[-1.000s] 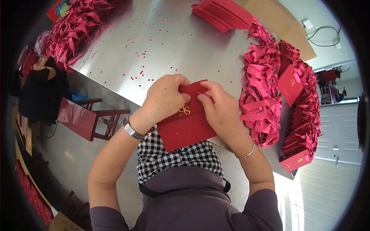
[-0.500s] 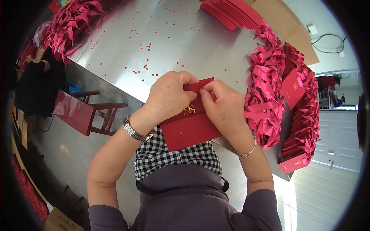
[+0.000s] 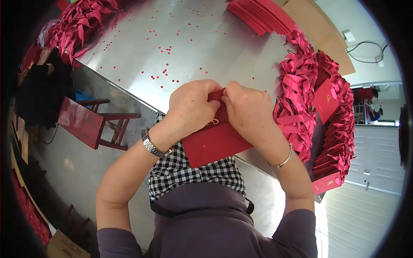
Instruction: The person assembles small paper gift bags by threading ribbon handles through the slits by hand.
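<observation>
A red paper envelope (image 3: pixel 216 145) with gold marking and a small hole in its lower part is held in front of me, at the table's near edge. My left hand (image 3: pixel 191 105) is closed on its upper left side, thumb on the face. My right hand (image 3: pixel 248 109) pinches the upper right part, its fingertips close beside those of my left. Both hands cover much of the top of the envelope, so what lies between the fingertips is hidden.
Small red paper dots (image 3: pixel 167 71) lie scattered on the metal table (image 3: pixel 129 47). Ribboned red envelopes (image 3: pixel 297 99) are heaped at the right, with another heap (image 3: pixel 81 26) far left. A red stack (image 3: pixel 262 17) lies at the back. A wooden stool (image 3: pixel 84 122) stands left.
My right hand has moved slightly up and left along the envelope's top, closer to my left fingertips. Its wrist has swung out to the right. The left hand keeps its grip.
</observation>
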`<state>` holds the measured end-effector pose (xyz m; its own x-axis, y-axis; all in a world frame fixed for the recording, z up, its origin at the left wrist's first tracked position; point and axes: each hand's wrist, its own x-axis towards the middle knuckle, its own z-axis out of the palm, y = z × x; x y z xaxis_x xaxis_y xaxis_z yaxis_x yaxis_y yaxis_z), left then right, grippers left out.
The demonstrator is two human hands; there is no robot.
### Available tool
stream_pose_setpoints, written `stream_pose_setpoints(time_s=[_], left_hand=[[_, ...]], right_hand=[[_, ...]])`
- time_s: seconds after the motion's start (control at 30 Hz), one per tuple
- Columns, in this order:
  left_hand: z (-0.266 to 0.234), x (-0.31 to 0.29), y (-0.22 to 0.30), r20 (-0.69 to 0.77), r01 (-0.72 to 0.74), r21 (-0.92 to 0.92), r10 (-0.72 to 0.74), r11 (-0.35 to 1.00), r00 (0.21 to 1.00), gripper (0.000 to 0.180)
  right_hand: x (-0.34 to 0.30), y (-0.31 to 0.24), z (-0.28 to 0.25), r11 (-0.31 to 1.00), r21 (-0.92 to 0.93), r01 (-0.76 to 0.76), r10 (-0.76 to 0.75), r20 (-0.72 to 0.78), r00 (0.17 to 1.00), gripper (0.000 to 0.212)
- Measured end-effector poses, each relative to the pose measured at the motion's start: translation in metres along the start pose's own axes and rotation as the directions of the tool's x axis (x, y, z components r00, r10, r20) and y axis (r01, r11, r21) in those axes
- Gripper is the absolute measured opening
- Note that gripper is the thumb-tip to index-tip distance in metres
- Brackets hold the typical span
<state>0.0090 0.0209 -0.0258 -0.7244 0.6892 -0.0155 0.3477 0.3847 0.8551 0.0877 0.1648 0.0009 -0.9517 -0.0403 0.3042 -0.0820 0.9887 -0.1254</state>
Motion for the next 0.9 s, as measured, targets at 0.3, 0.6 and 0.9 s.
stream_pose_setpoints(time_s=[0.3, 0.6, 0.9], left_hand=[[0.004, -0.003, 0.005, -0.055, 0.010, 0.035, -0.008, 0.999, 0.998, 0.023], [0.001, -0.006, 0.003, -0.053, -0.012, 0.027, 0.013, 1.000, 0.998, 0.024], [0.005, -0.012, -0.004, -0.105, -0.170, 0.006, 0.170, 0.985, 0.980, 0.022]], right_hand=[[0.006, 0.005, 0.001, 0.987, 0.108, -0.119, 0.101, 0.164, 0.981, 0.013], [-0.012, 0.007, -0.008, 0.849, 0.454, -0.270, 0.216, 0.169, 0.962, 0.017], [-0.002, -0.001, -0.007, 0.892, 0.348, -0.287, 0.235, 0.185, 0.954, 0.015]])
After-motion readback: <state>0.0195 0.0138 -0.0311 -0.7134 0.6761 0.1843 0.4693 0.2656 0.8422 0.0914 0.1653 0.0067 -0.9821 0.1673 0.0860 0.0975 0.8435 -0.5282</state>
